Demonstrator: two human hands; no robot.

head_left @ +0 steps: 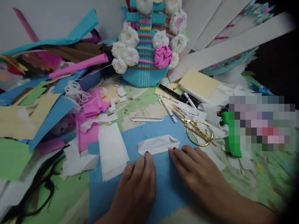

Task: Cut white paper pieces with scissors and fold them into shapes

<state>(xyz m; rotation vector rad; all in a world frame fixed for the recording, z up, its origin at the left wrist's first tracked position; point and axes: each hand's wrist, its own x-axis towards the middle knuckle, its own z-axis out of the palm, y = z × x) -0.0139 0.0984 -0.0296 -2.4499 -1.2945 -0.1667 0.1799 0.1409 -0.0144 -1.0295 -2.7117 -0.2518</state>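
A small strip of folded white paper [158, 144] lies on a blue paper sheet [168, 183], its ends creased to angled points. My left hand [137, 183] has its fingers curled at the strip's near left edge; the thumb is hidden. At the near right corner, thumb and index finger of my right hand [195, 169] are pinched together on the paper. Left of the strip rests a stack of white paper rectangles [113, 152]. Just beyond it is a narrow, finished-looking folded white strip [147, 119]. Gold-handled scissors [198, 130] lie to the right, blades partly apart.
A blue paper guitar [146, 76] with paper flowers stands at the back. Markers [169, 109] and a cream pad [198, 82] lie behind the scissors. Black glasses [44, 186], pink paper [87, 133] and white yarn [76, 93] crowd the left. A green object [231, 137] sits right.
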